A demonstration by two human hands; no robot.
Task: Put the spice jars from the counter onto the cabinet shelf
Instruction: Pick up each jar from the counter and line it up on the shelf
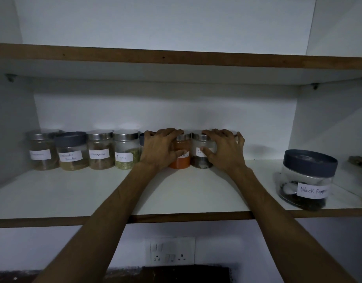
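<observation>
While your left hand (158, 149) clamps the orange jar (180, 153) and your right hand (223, 150) the dark jar (200, 153), far back mid-shelf (196, 193), grip the smooth, rigid, light-looking walls below the lids.

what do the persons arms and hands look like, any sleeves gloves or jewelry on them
Both arms are bare up to where they leave the picture, with no sleeve in view. The left hand and right hand wear no gloves. No watch, bracelet or ring shows on the wrists or fingers, though the light is dim.
</observation>
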